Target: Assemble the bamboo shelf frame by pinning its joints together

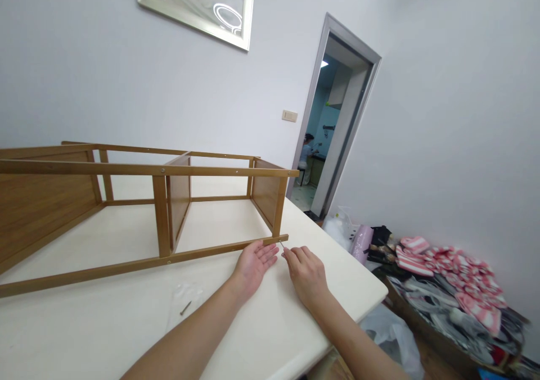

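Observation:
A brown wooden shelf frame [228, 249] lies on its side on the white table, with panels set between its rails. My right hand [306, 273] pinches a thin metal rod [282, 245], whose tip meets the near end of the lower rail. Whether this rod is a screw or a hex key I cannot tell. Palm up, my left hand [253, 270] rests by the same rail end, its fingers stretched out below it and its thumb side close against the wood. A loose screw [185, 308] lies on a small clear plastic bag [179, 295], left of my left forearm.
The white table [358, 279] ends in a rounded corner at the right. Beyond it, piled clothes [455, 290] and a translucent plastic bag [392, 335] sit low down. Through a doorway [333, 116] at the back, a person [306, 155] is visible in another room.

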Demonstrator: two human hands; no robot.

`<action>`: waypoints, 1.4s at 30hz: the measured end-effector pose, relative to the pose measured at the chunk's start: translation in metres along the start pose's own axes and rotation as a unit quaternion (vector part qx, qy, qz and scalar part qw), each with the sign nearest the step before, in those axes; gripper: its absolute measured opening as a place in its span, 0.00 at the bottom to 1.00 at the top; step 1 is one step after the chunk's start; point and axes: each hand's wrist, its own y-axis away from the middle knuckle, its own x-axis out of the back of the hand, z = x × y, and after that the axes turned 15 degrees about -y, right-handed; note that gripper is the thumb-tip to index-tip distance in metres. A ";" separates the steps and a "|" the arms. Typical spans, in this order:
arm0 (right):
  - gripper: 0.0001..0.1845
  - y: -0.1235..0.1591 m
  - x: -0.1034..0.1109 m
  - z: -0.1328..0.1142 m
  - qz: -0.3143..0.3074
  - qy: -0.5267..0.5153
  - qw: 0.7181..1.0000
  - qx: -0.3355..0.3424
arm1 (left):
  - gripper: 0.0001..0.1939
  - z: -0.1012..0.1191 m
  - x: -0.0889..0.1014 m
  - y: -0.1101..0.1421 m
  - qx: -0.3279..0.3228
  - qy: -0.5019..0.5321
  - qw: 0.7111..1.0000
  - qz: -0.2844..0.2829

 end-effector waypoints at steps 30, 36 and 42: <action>0.16 -0.003 -0.004 -0.006 0.007 -0.022 0.998 -0.060 | 0.19 0.004 -0.003 0.001 0.028 0.023 0.999 0.014; 0.18 -0.004 -0.008 -0.002 0.003 -0.249 0.934 -0.255 | 0.20 0.004 -0.001 -0.001 0.028 0.026 0.999 0.007; 0.16 -0.014 -0.005 0.008 -0.027 -0.565 0.680 -0.466 | 0.18 0.002 0.000 -0.002 0.022 0.014 1.000 0.009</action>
